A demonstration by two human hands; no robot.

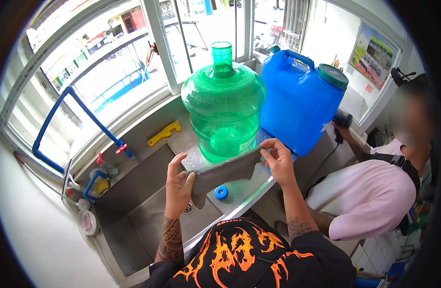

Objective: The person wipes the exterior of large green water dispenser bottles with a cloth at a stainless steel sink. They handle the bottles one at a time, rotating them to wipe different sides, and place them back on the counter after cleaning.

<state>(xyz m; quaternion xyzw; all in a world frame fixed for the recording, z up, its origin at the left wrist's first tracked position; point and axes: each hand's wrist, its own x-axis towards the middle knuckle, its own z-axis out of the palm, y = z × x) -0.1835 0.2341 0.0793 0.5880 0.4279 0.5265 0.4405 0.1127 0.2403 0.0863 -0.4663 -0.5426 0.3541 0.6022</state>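
Note:
A dark grey cloth (225, 171) is stretched between my two hands above the steel counter. My left hand (179, 183) pinches one end between thumb and fingers, over the edge of the sink. My right hand (278, 160) grips the other end, in front of a large green water jug (224, 104). The jug stands upright and uncapped on the counter. A small blue cap (221, 192) lies just below the cloth. Behind my right hand, a blue plastic jerrycan (301, 102) with a green lid stands beside the jug.
A steel sink (141, 219) lies at the left, with blue pipes (94, 118) and red-handled valves (121, 148) behind it. A yellow plastic tool (164, 133) rests on the back ledge. At the right, a person in a pink shirt (368, 194) holds a dark handheld device (342, 121) near the jerrycan.

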